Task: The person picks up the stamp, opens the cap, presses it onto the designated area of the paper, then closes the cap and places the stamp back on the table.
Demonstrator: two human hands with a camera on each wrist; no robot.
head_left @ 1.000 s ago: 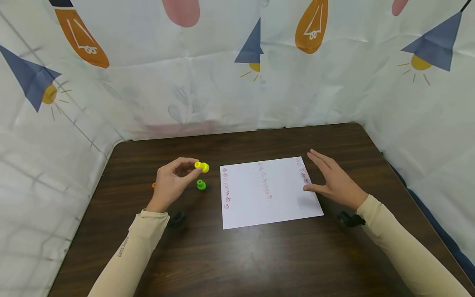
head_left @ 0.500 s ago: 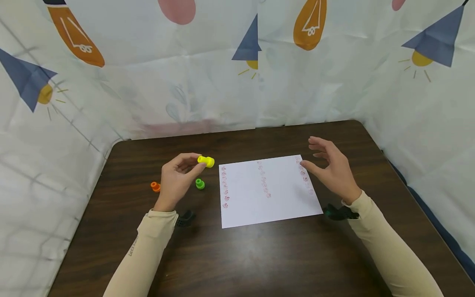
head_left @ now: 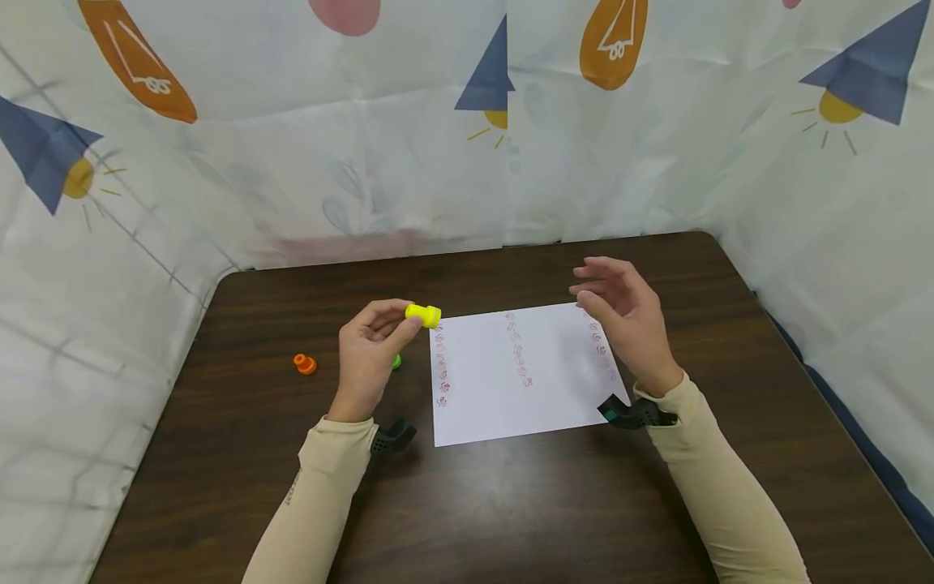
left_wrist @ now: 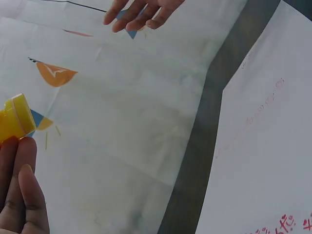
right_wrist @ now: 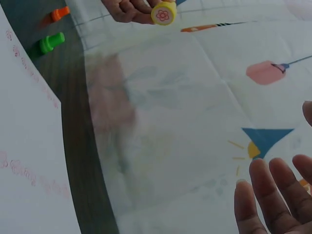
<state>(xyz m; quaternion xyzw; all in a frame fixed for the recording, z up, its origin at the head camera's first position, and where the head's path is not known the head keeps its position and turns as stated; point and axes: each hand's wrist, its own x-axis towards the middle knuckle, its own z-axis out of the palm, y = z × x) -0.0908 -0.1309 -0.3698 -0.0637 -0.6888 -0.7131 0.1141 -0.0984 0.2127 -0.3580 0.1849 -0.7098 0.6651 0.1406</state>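
My left hand (head_left: 368,349) pinches a small yellow stamp (head_left: 423,315) between thumb and fingertips, holding it lifted above the surface (head_left: 511,503), just at the left edge of the white paper (head_left: 511,389). From the right wrist view I can see the stamp's round face with a pink flower on it. My right hand (head_left: 627,320) hovers above the far right corner of the paper with fingers loosely spread and holding nothing; the two hands are well apart, with the sheet between them.

The paper lies flat on the dark wooden surface and carries three columns of red prints, at its left edge, middle and right edge. A green stamp (head_left: 396,362) stands just behind my left hand, mostly hidden by it in the head view. An orange stamp (head_left: 305,364) lies farther left, apart from the others. A printed cloth backdrop (head_left: 365,162) with bulbs and blue shapes hangs around the surface on three sides.
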